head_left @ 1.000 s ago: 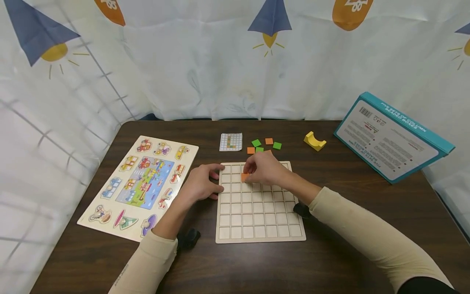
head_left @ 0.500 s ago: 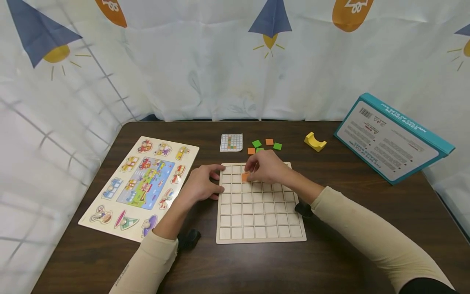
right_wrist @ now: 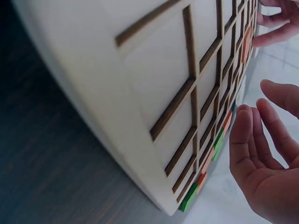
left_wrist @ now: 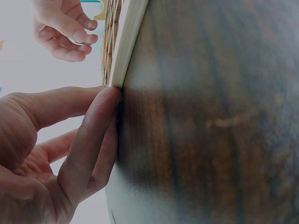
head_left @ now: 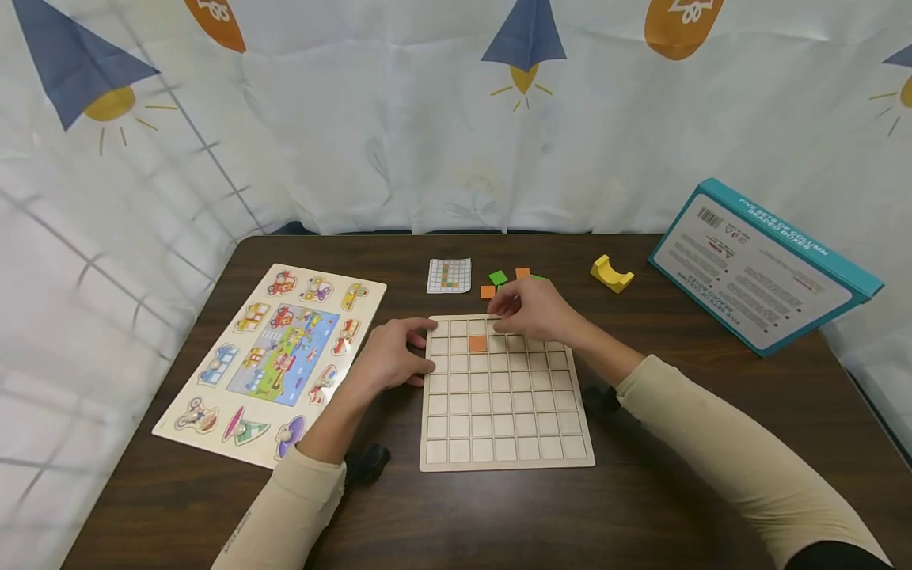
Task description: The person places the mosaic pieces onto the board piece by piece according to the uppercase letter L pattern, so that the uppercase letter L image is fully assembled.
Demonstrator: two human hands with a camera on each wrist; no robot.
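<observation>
A pale wooden grid board (head_left: pixel 504 427) lies on the dark table. One orange square tile (head_left: pixel 477 343) sits in a cell of its second row from the far edge. My left hand (head_left: pixel 390 354) rests at the board's left side, fingertips against the edge, as the left wrist view shows close up. Above the board's far part is my right hand (head_left: pixel 536 310); in the right wrist view its thumb and fingers (right_wrist: pixel 243 135) are apart with nothing between them. Behind it lie several loose tiles, among them a green tile (head_left: pixel 497 278) and an orange tile (head_left: pixel 488 292), some partly hidden by the hand.
A small pattern card (head_left: pixel 449 276) lies beyond the board. To the left is a picture puzzle board (head_left: pixel 214 396) with vehicle pieces. A yellow arch block (head_left: pixel 610 274) and a teal box (head_left: pixel 762 269) stand at the right, before a white curtain (head_left: pixel 399 142).
My right hand has let go of the orange tile, which stays in its cell, and has moved up and to the right. The left hand has kept its place.
</observation>
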